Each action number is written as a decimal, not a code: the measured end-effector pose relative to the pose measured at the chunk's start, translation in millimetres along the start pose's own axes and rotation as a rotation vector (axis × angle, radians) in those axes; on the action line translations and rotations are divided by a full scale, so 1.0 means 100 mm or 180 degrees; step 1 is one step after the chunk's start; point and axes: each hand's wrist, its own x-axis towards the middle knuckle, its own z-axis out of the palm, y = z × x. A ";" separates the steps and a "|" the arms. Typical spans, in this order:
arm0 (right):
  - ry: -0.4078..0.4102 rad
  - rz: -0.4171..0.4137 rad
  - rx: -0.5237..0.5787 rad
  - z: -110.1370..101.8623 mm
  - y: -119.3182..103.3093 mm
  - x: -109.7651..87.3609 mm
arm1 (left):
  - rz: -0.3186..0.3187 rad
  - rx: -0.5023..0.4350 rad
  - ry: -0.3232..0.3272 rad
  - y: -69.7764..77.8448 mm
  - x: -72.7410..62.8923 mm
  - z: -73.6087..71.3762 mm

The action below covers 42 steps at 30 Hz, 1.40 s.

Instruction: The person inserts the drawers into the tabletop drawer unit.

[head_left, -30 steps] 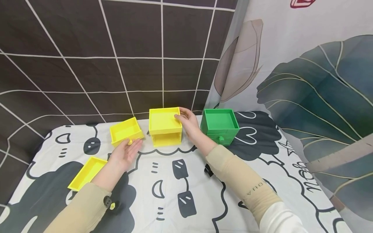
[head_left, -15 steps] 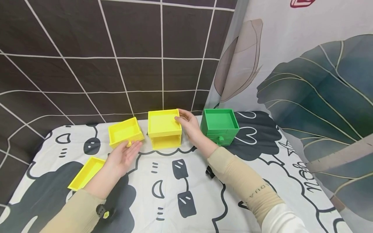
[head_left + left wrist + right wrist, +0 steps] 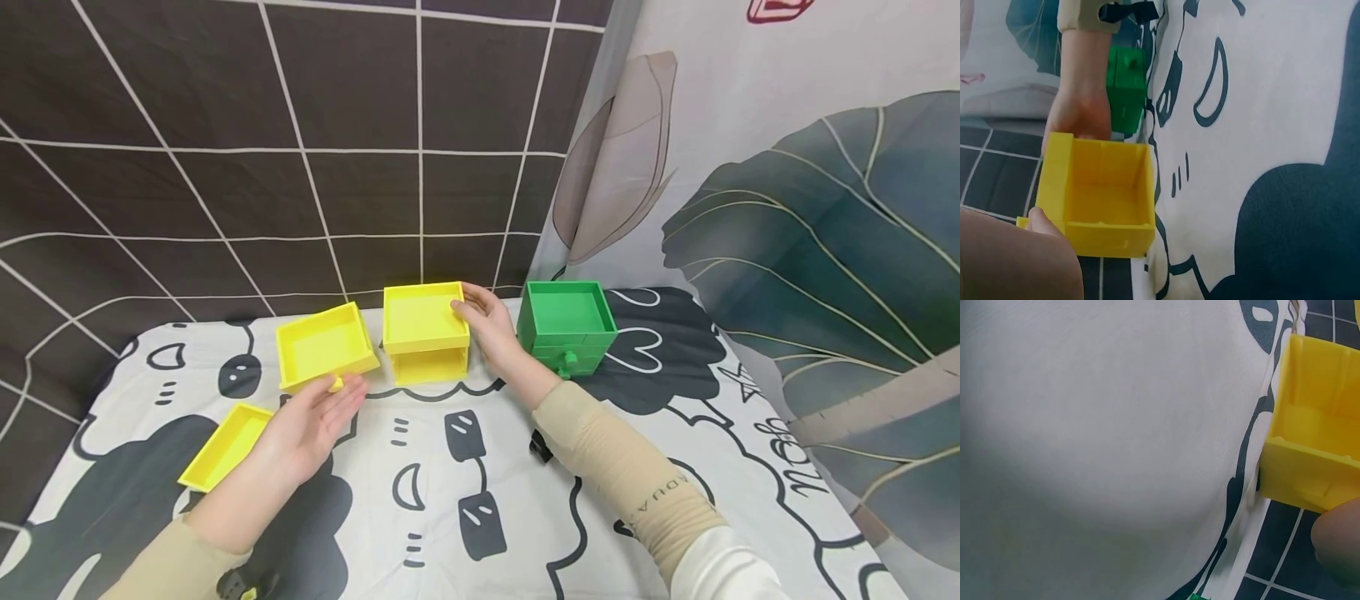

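In the head view, my left hand [image 3: 318, 425] pinches the front knob of a yellow drawer [image 3: 322, 340], which is held tilted with its hollow facing up. Just right of that drawer stands a small yellow cabinet [image 3: 426, 337] with a tray-like top and an open slot in front. My right hand [image 3: 491, 329] grips the cabinet's right side, thumb on the top rim. The left wrist view shows the cabinet's hollow slot [image 3: 1110, 194] close beside my left thumb. A finger or thumb of my right hand [image 3: 1341, 544] lies against the cabinet's side [image 3: 1310, 472] in the right wrist view.
A second yellow drawer [image 3: 228, 447] lies on the patterned cloth [image 3: 420, 517], left of my left forearm. To the right of the cabinet stands a green drawer cabinet [image 3: 567, 327] with a knob. A dark gridded backdrop [image 3: 360, 192] rises behind everything.
The drawer in my left hand has tipped slightly and come nearer the yellow cabinet, its right corner shifting right. The cabinet, gripped by my right hand, has shifted slightly toward me.
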 end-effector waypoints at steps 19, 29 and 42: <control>0.0062 -0.0112 0.0020 0.00 0.05 0.03 | 0.0041 0.0253 -0.0080 -0.17 -0.16 -0.01; 0.0053 -0.0120 0.0005 0.01 0.03 0.03 | 0.0173 0.0556 -0.0008 -0.28 -0.25 0.00; 0.0108 -0.0184 0.0060 0.03 0.07 0.03 | 0.0134 0.0558 0.0127 -0.54 -0.34 -0.07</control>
